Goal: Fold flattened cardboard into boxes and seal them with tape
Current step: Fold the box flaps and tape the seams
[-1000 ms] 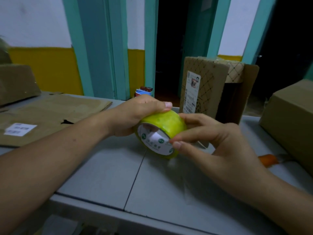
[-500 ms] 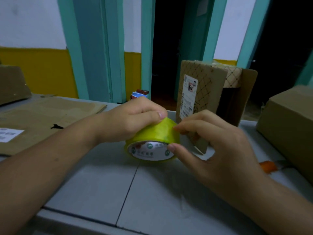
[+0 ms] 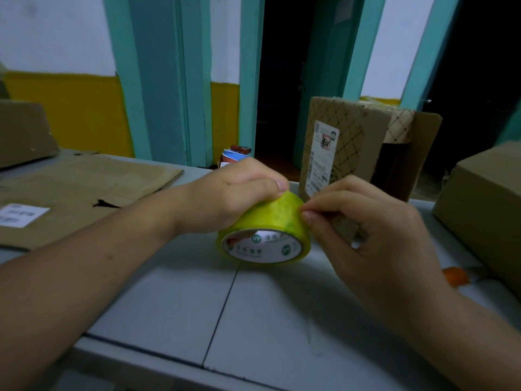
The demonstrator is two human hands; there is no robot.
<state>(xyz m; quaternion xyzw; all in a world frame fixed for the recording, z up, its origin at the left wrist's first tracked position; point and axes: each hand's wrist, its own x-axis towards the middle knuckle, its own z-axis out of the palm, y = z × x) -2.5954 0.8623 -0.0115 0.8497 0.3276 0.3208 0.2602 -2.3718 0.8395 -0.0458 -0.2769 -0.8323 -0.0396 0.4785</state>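
Gripping the tape roll (image 3: 270, 218), the left hand (image 3: 234, 196) has lowered it to the table (image 3: 169, 300); the right hand (image 3: 375, 235) now pinches its edge, probably hunting the loose end before any sealing.

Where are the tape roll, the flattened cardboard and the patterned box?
tape roll (image 3: 269, 218), head view, yellow-green outer surface.
flattened cardboard (image 3: 84, 182), head view, bare brown top face.
patterned box (image 3: 358, 142), head view, front face beside label.

Grey table (image 3: 169, 300) with flattened cardboard (image 3: 84, 187) at left, tape roll (image 3: 270, 218) at centre, patterned box (image 3: 352, 136) behind, plain box (image 3: 485, 210) at right.
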